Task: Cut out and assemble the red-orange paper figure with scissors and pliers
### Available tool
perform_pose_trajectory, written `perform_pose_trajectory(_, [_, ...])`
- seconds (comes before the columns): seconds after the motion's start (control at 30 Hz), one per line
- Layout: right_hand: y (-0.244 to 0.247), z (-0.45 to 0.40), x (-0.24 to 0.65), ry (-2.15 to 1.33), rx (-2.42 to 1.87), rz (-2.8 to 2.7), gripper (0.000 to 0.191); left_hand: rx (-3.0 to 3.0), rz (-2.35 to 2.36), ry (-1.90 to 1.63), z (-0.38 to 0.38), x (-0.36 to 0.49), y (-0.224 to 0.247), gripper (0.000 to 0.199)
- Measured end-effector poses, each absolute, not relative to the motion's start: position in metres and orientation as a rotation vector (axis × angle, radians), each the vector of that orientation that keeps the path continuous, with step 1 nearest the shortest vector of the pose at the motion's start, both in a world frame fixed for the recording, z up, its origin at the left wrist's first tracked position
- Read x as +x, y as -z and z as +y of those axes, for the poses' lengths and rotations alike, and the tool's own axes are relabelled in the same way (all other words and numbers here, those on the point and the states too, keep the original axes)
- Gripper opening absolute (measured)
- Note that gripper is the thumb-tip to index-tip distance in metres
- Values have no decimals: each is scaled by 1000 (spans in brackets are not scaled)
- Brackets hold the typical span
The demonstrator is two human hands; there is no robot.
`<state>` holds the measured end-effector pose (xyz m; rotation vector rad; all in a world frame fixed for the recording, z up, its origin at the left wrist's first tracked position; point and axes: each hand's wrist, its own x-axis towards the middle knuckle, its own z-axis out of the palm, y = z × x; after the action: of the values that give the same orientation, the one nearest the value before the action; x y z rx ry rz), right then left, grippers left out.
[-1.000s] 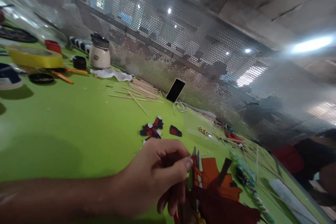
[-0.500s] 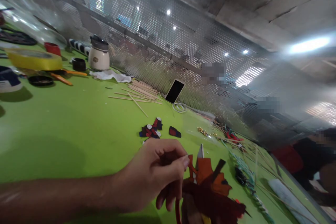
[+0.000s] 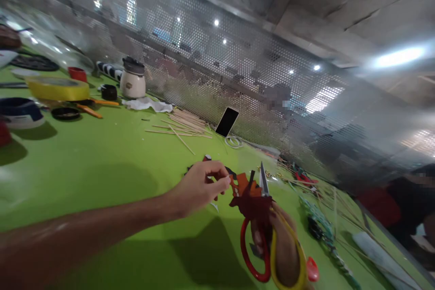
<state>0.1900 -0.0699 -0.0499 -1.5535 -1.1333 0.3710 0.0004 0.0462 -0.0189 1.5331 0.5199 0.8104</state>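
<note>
I saw my left hand (image 3: 200,186) pinching an orange paper cutout (image 3: 242,186), while my right hand (image 3: 283,247) gripped red-and-yellow scissors (image 3: 263,226) above the green table (image 3: 102,167).

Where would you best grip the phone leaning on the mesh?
Probably by the phone's two long side edges near the top, coming from above and the front: it leans back on the mesh screen, so its rear face is blocked.

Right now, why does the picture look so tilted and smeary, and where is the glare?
Head view: the wide lens tilts and bends the green table; the near left forearm is smeared, the mesh screen hazy; a ceiling light flares white; the left hand and scissors cast a soft shadow.
</note>
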Motion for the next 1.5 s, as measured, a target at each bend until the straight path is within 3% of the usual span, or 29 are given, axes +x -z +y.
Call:
perform_pose_trajectory(0.4, [36, -64, 190, -504, -1439, -1116, 32, 1585, 451, -789, 54, 10, 37, 21])
perform_pose_trajectory(0.63, [37, -62, 210, -598, -1334, -1184, 29, 1514, 356, -801, 58, 13, 46, 41])
perform_pose_trajectory(0.77, [37, -66, 219, -684, -1280, -1230, 24, 1523, 392, -628, 50, 12, 48, 60])
perform_pose_trajectory(0.87, [33, -66, 219, -706, -1248, -1226, 33, 1506, 370, -441, 42, 16, 51, 44])
perform_pose_trajectory(0.97, [27, -62, 217, -651, -1231, -1171, 42, 1406, 417, -469, 38, 20, 53, 25])
perform_pose_trajectory(1.17, [38, -55, 219, -599, -1289, -1123, 40, 1172, 555, -732, 39, 19, 40, 63])
perform_pose_trajectory(1.37, [59, -55, 212, -643, -1304, -1194, 44, 1188, 454, -802, 29, 14, 27, 34])
perform_pose_trajectory(1.5, [73, -51, 205, -531, -1281, -1267, 42, 1133, 505, -837, 28, 10, 24, 29])
